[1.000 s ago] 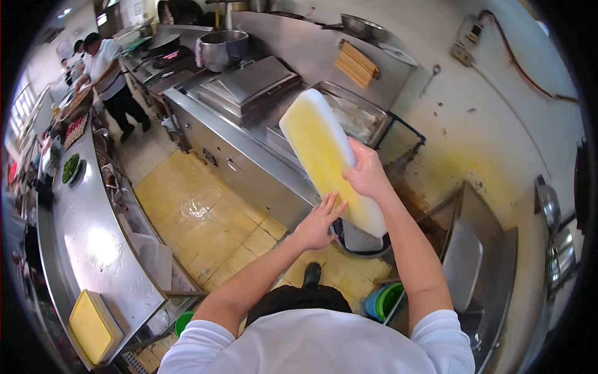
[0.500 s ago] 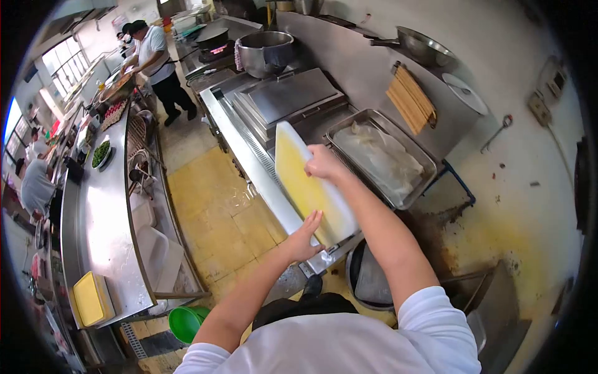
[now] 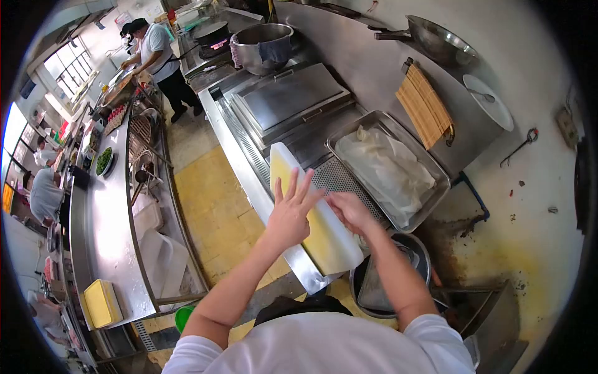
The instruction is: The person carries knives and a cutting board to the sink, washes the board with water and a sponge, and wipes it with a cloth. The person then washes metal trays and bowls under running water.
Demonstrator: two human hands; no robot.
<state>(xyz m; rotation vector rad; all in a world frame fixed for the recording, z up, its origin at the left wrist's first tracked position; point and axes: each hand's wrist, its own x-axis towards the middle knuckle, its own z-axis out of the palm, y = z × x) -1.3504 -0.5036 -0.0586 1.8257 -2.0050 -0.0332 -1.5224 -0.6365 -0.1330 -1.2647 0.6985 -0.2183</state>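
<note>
The thick white cutting board with a yellow face (image 3: 316, 234) stands on its long edge, tilted, along the near end of the stainless-steel worktop (image 3: 233, 153). The left hand (image 3: 289, 215) reaches up from below, forearm slanting inward, palm toward the yellow face, its fingers spread wide and pointing away from the body. The right hand (image 3: 350, 212) comes in from the other side, forearm angled up and inward, its fingers curled narrow at the board's white edge; whether they grip it, I cannot tell. Beyond the right hand, a rectangular metal tray (image 3: 443, 194) holds crumpled, pale translucent sheeting (image 3: 386, 171).
</note>
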